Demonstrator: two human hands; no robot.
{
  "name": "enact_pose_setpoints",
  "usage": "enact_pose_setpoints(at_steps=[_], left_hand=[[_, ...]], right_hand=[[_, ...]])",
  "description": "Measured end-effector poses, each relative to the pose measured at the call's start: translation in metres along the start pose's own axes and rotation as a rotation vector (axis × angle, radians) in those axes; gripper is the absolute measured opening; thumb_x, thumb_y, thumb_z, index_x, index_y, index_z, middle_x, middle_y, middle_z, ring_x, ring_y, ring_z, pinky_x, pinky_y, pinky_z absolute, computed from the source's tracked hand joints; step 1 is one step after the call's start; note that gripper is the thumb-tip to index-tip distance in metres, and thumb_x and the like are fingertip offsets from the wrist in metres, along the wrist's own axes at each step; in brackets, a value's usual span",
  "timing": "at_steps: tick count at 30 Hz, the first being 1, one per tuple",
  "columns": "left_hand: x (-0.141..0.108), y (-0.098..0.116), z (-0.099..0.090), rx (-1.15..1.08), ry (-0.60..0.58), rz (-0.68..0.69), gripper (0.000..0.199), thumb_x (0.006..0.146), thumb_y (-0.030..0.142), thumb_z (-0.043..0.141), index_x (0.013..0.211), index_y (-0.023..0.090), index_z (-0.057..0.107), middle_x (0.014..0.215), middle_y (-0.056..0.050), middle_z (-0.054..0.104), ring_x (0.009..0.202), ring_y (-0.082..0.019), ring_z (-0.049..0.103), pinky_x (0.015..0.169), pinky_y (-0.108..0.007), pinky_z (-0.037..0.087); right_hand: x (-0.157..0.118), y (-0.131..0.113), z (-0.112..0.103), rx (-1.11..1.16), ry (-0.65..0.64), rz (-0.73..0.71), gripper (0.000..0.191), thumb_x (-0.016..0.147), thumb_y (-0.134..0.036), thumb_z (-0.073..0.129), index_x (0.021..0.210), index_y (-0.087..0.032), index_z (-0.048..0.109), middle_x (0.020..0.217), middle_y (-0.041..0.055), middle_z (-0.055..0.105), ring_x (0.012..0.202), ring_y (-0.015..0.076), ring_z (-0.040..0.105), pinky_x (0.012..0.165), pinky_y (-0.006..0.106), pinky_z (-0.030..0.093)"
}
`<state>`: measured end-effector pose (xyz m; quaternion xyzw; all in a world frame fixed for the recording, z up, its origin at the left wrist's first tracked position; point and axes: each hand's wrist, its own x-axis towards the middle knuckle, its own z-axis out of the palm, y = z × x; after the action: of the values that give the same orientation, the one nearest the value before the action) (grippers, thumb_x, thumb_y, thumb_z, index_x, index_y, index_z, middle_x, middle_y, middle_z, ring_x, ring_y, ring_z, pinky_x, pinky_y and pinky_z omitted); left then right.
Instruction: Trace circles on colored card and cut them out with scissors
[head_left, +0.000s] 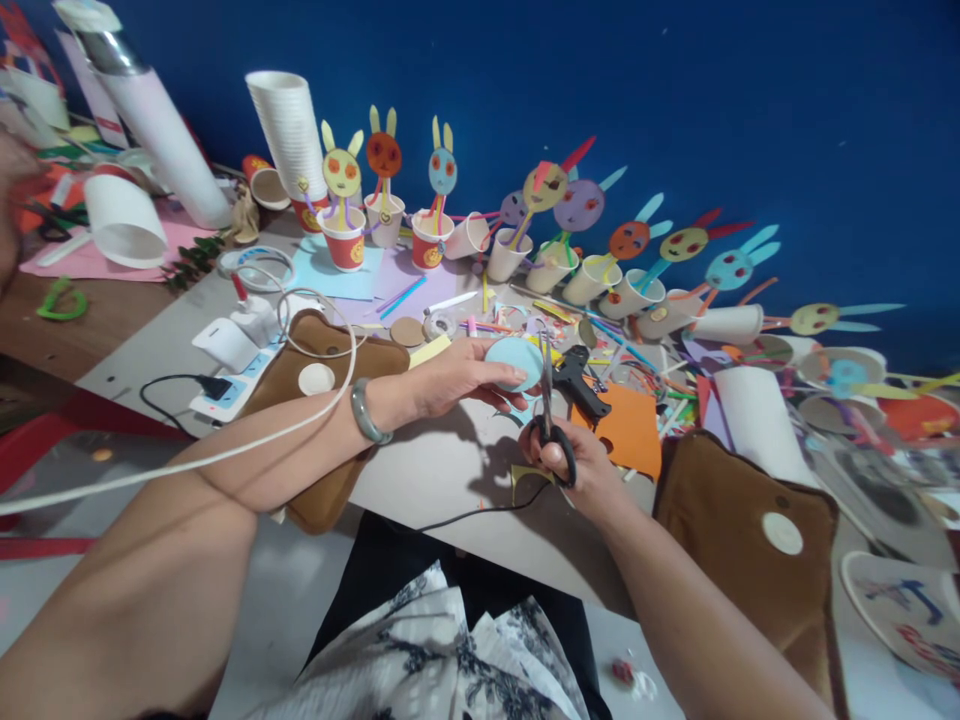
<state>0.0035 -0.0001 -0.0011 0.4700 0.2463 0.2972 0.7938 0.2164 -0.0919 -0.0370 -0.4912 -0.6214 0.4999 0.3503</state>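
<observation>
Between the fingers of my left hand (461, 378) is a round light-blue paper disc (514, 362), held above the table. My right hand (574, 460) grips black-handled scissors (559, 450) with the blades pointing up, close against the disc's right edge. Whether the blades touch the paper I cannot tell. Just beyond the scissors lies a black glue gun (581, 385), beside an orange sheet of paper (630, 430) with a cut-out in it. A small yellow paper scrap (529, 483) rests on the table below my hands.
Paper cups with rabbit-faced figures, such as this yellow one (343, 173), line the blue wall. A power strip (229, 385) with a white cable stands left. Brown cushions (750, 530) lie either side. Another person's hand (11, 190) shows at far left.
</observation>
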Motion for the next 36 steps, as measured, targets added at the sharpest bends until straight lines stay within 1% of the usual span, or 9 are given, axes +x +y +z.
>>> enact_pose_setpoints(at_steps=[4,10,15,26,31,36], left_hand=[[-0.0001,0.0002,-0.0004,-0.004,-0.001,0.002,0.025,0.074,0.024,0.081,0.091,0.010,0.070,0.086,-0.008,0.075,0.071,-0.013,0.071,0.067,-0.023,0.057],[-0.0001,0.0000,-0.0003,0.007,-0.007,0.006,0.023,0.075,0.024,0.079,0.091,0.009,0.070,0.086,-0.008,0.074,0.070,-0.013,0.071,0.067,-0.024,0.057],[0.0005,-0.0011,-0.0002,-0.012,-0.005,0.022,0.024,0.074,0.024,0.080,0.089,0.010,0.068,0.085,-0.007,0.074,0.069,-0.012,0.071,0.064,-0.023,0.057],[-0.0004,0.0003,-0.0001,0.003,-0.013,0.023,0.025,0.075,0.025,0.080,0.091,0.010,0.068,0.090,-0.009,0.075,0.070,-0.012,0.071,0.066,-0.023,0.056],[-0.0002,0.0004,0.0003,-0.005,0.001,0.021,0.023,0.075,0.023,0.078,0.090,0.010,0.069,0.087,-0.008,0.074,0.068,-0.012,0.071,0.065,-0.023,0.057],[-0.0010,0.0009,0.0006,-0.012,0.005,0.024,0.027,0.073,0.025,0.080,0.092,0.010,0.068,0.088,-0.008,0.075,0.069,-0.013,0.072,0.065,-0.023,0.057]], right_hand=[[0.0002,-0.0014,0.0006,-0.002,0.005,0.002,0.061,0.077,-0.079,0.068,0.068,-0.021,0.054,0.065,-0.0004,0.052,0.059,0.0135,0.040,0.054,0.028,0.030],[0.0001,-0.0031,0.0019,0.000,0.018,0.001,0.066,0.073,-0.085,0.065,0.067,-0.021,0.052,0.063,-0.0009,0.049,0.058,0.0134,0.038,0.053,0.029,0.029],[0.0000,-0.0050,0.0026,-0.019,0.025,-0.007,0.065,0.074,-0.085,0.065,0.067,-0.021,0.053,0.062,-0.0010,0.050,0.058,0.0136,0.039,0.055,0.029,0.029],[0.0002,-0.0005,0.0022,0.013,0.032,-0.002,0.064,0.074,-0.083,0.066,0.066,-0.022,0.051,0.062,-0.0011,0.048,0.060,0.0144,0.039,0.055,0.030,0.030],[0.0000,-0.0038,0.0029,0.016,0.029,0.000,0.064,0.074,-0.083,0.067,0.065,-0.022,0.049,0.061,-0.0021,0.045,0.059,0.0139,0.038,0.055,0.029,0.028],[-0.0005,-0.0062,0.0034,-0.002,0.033,0.014,0.065,0.074,-0.085,0.065,0.065,-0.022,0.048,0.060,-0.0022,0.044,0.058,0.0136,0.035,0.053,0.029,0.026]])
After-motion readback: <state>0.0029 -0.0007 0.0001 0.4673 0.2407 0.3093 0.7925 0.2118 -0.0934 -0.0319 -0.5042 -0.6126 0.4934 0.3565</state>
